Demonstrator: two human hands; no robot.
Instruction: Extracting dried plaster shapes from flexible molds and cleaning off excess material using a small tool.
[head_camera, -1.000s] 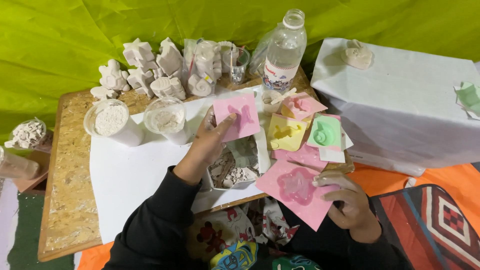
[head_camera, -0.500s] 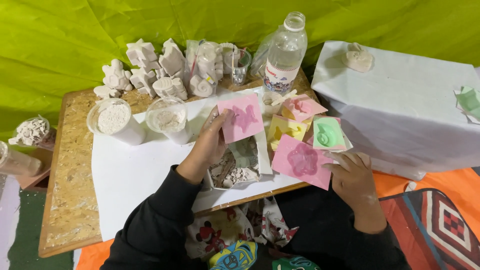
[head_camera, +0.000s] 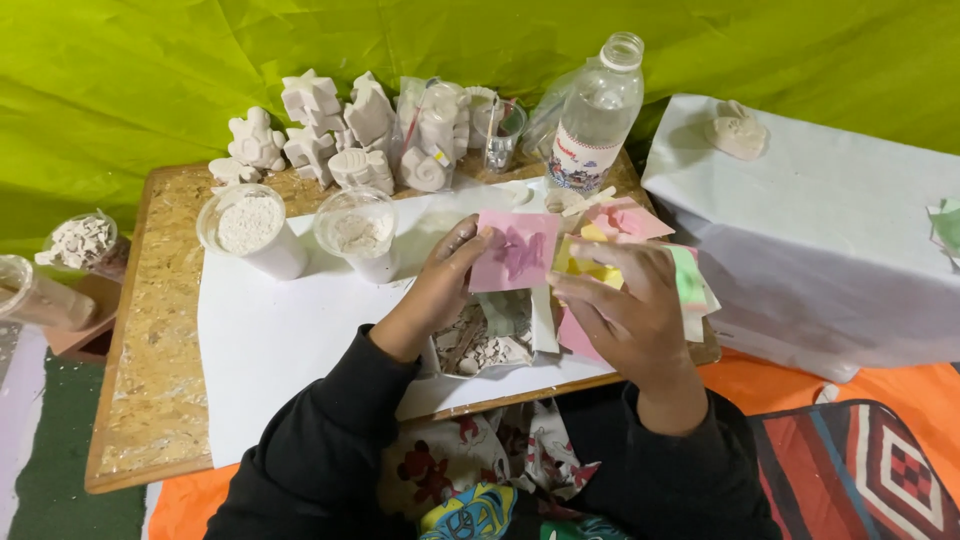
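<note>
Left hand (head_camera: 440, 290) grasps a pink square mould (head_camera: 515, 251) by its left edge, thumb on top, and holds it tilted above the white sheet (head_camera: 290, 340) that covers the chipboard table (head_camera: 150, 400). Right hand (head_camera: 625, 300) lies with fingers spread and curled down over a stack of coloured moulds (head_camera: 690, 275) in yellow, pink and green; whether it grips the stack or only presses on it cannot be told.

Containers:
- Under and between the two hands sits a shallow white tray (head_camera: 490, 345) holding broken grey-white plaster pieces.
- Left of the hands, on the sheet, stand two clear plastic cups. The left cup (head_camera: 250, 230) holds white powder. The right cup (head_camera: 358, 235) holds a thinner layer of off-white powder.
- A small clear cup (head_camera: 503, 132) stands at the table's rear edge; its contents cannot be made out.
- A clear plastic bottle (head_camera: 598, 115), cap off, stands just behind the mould stack.
- Off the table at far left, a clear tub (head_camera: 80, 242) holds white plaster fragments.

White plaster figurines (head_camera: 340, 135) stand in a row along the rear of the table. One more plaster cast (head_camera: 737, 130) lies on the white-covered box (head_camera: 820, 230) at right.
</note>
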